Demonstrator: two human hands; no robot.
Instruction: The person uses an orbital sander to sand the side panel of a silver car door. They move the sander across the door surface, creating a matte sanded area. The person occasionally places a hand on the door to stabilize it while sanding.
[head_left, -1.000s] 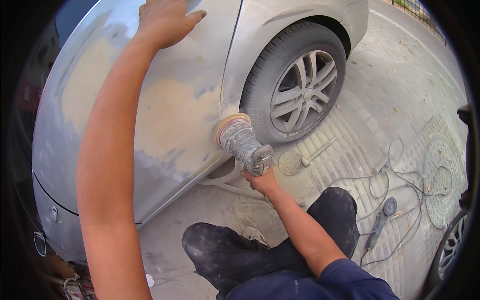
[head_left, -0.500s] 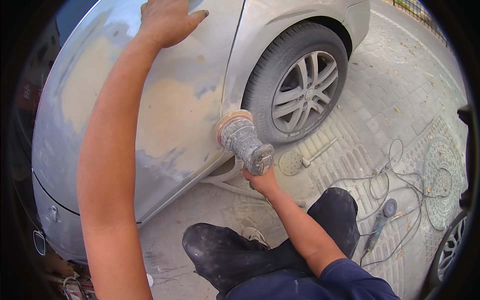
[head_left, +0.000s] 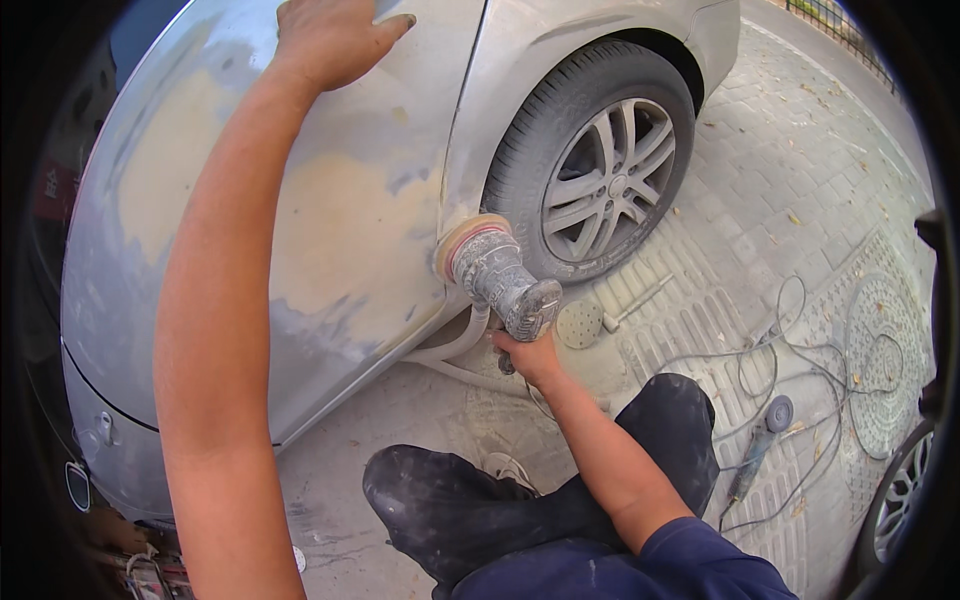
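Observation:
In my right hand (head_left: 530,356) is a dusty round-pad sander (head_left: 502,278), its fingers closed round the handle below the motor body. The sander's pad meets the lower edge of a silver car door (head_left: 400,150), at the seam beside the front wheel arch. Tan filler patches (head_left: 350,235) and dull sanded areas cover the door. My left hand (head_left: 335,45) lies on the door higher up, thumb stretched out; the upper frame edge cuts off its fingertips. A pale hose (head_left: 468,338) runs from the sander down under the car's sill.
Close by the sander stands the car's wheel (head_left: 615,190). A perforated round disc (head_left: 580,325) lies on the dusty paving. To the right are an angle grinder (head_left: 762,445), tangled cables (head_left: 770,345) and a round manhole cover (head_left: 885,350). Another wheel (head_left: 898,495) shows at the far right.
The sander and my right hand have shifted slightly to the right, and more of the hose shows beneath. My left hand stays nearly where it was on the door.

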